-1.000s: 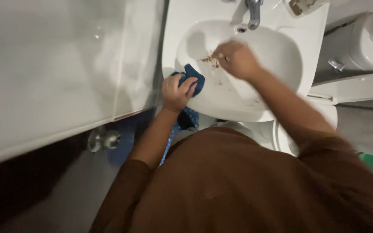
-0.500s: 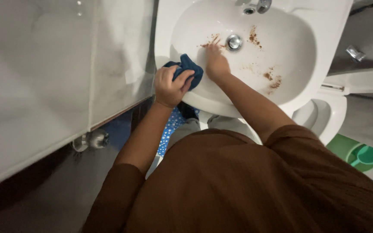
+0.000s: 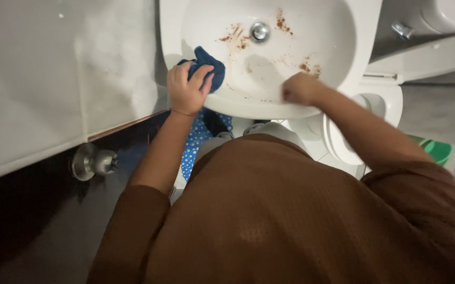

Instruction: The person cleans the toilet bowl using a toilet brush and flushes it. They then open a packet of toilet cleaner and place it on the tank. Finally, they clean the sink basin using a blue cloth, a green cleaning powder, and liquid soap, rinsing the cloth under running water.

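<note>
Hands work at a white sink (image 3: 343, 63): the left hand (image 3: 185, 92) has its grip pinched around a blue cloth (image 3: 206, 66) pressed on the rim at about nine o'clock from the drain (image 3: 259, 31). The right hand (image 3: 301, 88) sits on the inner wall at about five o'clock, grip pressed together into a fist, just below brown stains (image 3: 306, 66).

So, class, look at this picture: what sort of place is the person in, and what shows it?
Most likely a bathroom: a white washbasin with a metal drain, and a toilet beside it.
</note>
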